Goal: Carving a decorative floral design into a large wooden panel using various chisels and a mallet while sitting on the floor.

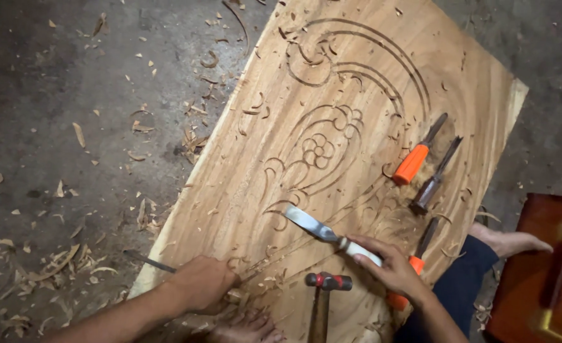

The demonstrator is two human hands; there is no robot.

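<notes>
Wood panel (351,108) lies flat on the floor (71,95), carved with scrolls and a flower (318,150). Right hand (392,267) is closed around the pale handle of a wide chisel (313,225); blade points far-left, laid low, tip near the cut lines at the near part of the panel. Left hand (201,282) is fisted at the panel's near-left edge, gripping a thin dark tool (149,261) that sticks out left over the floor. Hammer (327,282) rests head-up between the hands, within easy reach. Three spare chisels lie on the panel's right side: orange-handled (414,162), brown-handled (430,187), another orange one (417,254) partly under the right hand. Shavings (59,263) litter the floor left.
</notes>
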